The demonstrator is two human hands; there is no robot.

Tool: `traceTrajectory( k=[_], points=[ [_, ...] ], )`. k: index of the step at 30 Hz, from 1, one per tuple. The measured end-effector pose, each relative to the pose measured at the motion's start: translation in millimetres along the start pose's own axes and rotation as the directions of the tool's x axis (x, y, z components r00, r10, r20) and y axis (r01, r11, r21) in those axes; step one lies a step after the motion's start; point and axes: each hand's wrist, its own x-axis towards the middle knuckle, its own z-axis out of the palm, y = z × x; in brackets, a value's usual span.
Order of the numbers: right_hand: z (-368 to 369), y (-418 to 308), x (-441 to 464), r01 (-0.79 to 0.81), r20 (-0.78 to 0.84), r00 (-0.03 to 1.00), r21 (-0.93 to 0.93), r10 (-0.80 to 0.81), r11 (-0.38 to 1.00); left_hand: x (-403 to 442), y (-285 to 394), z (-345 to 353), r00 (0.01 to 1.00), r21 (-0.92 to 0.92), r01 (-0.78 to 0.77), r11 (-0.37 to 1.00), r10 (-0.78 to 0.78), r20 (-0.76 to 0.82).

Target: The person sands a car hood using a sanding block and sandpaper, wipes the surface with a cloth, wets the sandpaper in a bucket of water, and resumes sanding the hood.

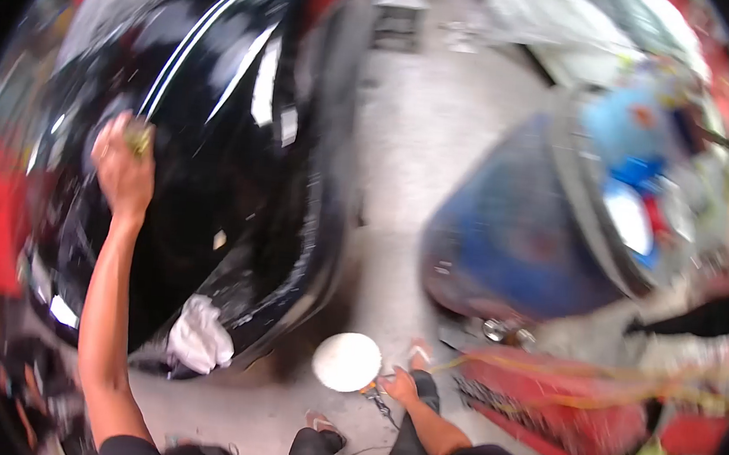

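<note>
A glossy black car panel [205, 162] fills the left of the view. My left hand [124, 154] is over its far left part, fingers curled round a small yellowish thing [138, 138] that is too blurred to name. Low in the middle, my right hand [401, 387] grips the orange handle of a tool with a round white pad [347, 362], held above the floor near my feet. A crumpled pale cloth [201, 334] lies at the panel's near edge.
A large blue drum [511, 232] full of mixed refuse stands at the right. Red parts [557, 405] and a yellowish hose or cord lie at the lower right. Thin cables run over the grey floor [407, 136] by my feet.
</note>
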Motion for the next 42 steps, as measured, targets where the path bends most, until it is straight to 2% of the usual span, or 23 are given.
traceTrajectory(
  k=[2,4,6,10,12,15,16,18,19,20,22,26,28,30,31,32,36,37,38,39,40,41,42],
  points=[
    [-100.3,-65.5,-27.3,0.031,-0.047,0.998,0.038,-0.029,0.999,0.8,2.7,-0.3,0.996,-0.025,0.059,0.998,-0.057,0.069],
    [-168.7,-96.8,-39.8,0.160,-0.201,0.968,0.023,-0.152,0.987,-1.3,0.3,6.2,0.995,-0.019,0.089,0.996,-0.088,0.041],
    [-243.5,-139.1,-62.9,0.182,-0.280,0.947,0.074,-0.155,0.980,-8.4,-7.0,11.6,0.995,-0.029,0.088,0.996,-0.087,0.047],
    [-335.0,-187.6,-87.7,0.303,-0.336,0.914,0.192,-0.227,0.933,-7.8,-6.2,9.7,0.991,0.030,0.124,0.992,-0.126,0.055],
    [-356.7,-201.8,-88.8,0.342,-0.324,0.911,0.245,-0.256,0.907,-12.5,-9.8,12.0,0.990,0.038,0.127,0.991,-0.129,0.053],
    [-391.2,-232.5,-79.7,0.499,-0.168,0.865,0.186,-0.473,0.846,-17.4,-14.4,17.0,0.993,0.136,0.101,0.986,-0.107,0.041],
    [-408.4,-249.2,-88.0,0.496,-0.171,0.867,0.203,-0.468,0.844,-19.5,-18.9,19.4,0.989,0.149,0.108,0.983,-0.122,0.085],
    [-451.7,-277.5,-95.2,0.670,-0.085,0.741,0.148,-0.666,0.727,-22.3,-19.2,22.0,0.974,0.204,0.159,0.966,-0.188,0.130],
    [-462.1,-283.5,-91.1,0.717,-0.149,0.697,0.102,-0.702,0.690,-24.5,-15.7,26.4,0.969,0.214,0.172,0.962,-0.204,0.138],
    [-470.8,-286.9,-87.1,0.717,-0.118,0.697,0.110,-0.707,0.688,-21.4,-12.4,22.3,0.964,0.227,0.173,0.958,-0.213,0.161],
    [-493.2,-300.0,-68.3,0.773,-0.301,0.620,0.077,-0.724,0.630,-12.9,-4.6,10.2,0.967,0.252,0.172,0.952,-0.213,0.143],
    [-512.4,-350.7,-36.9,0.768,-0.336,0.625,0.103,-0.705,0.632,-9.3,-0.8,9.0,0.976,0.278,0.163,0.947,-0.197,0.098],
    [-510.9,-385.7,-23.3,0.820,-0.351,0.568,0.168,-0.745,0.546,-0.9,5.5,0.4,0.979,0.181,0.170,0.969,-0.187,0.082],
    [-510.6,-423.9,-12.1,0.817,-0.328,0.576,0.247,-0.749,0.520,8.8,15.1,-9.7,0.971,0.137,0.207,0.969,-0.220,0.090],
    [-503.1,-439.0,4.5,0.892,-0.407,0.450,0.167,-0.795,0.419,16.2,20.6,-20.7,0.969,0.103,0.205,0.973,-0.217,0.121],
    [-508.7,-463.3,1.8,0.866,-0.386,0.499,0.257,-0.776,0.429,20.9,26.1,-27.3,0.966,0.166,0.207,0.964,-0.229,0.124],
    [-489.6,-535.6,59.5,0.920,-0.397,0.391,0.200,-0.831,0.337,29.6,36.0,-37.1,0.950,0.149,0.304,0.941,-0.311,0.031],
    [-488.6,-554.2,70.5,0.877,-0.306,0.463,0.291,-0.832,0.382,38.2,42.0,-47.6,0.938,0.171,0.329,0.929,-0.343,0.056],
    [-487.5,-575.4,80.1,0.875,-0.262,0.462,0.292,-0.847,0.386,32.2,37.0,-45.1,0.939,0.123,0.341,0.932,-0.344,0.006],
    [-478.5,-588.3,90.6,0.852,-0.242,0.506,0.293,-0.828,0.434,26.3,32.7,-47.7,0.920,0.008,0.390,0.921,-0.390,0.034],
    [-474.9,-605.6,101.3,0.828,-0.221,0.528,0.349,-0.820,0.439,7.9,28.1,-30.7,0.891,0.087,0.439,0.894,-0.446,0.080],
    [-471.3,-612.8,113.2,0.857,-0.208,0.467,0.344,-0.859,0.383,8.7,39.8,-27.8,0.910,0.157,0.411,0.898,-0.413,-0.017],
    [-460.4,-624.1,121.4,0.879,-0.178,0.424,0.314,-0.888,0.357,2.9,38.5,-25.6,0.911,0.177,0.410,0.895,-0.410,-0.035]
  ],
)
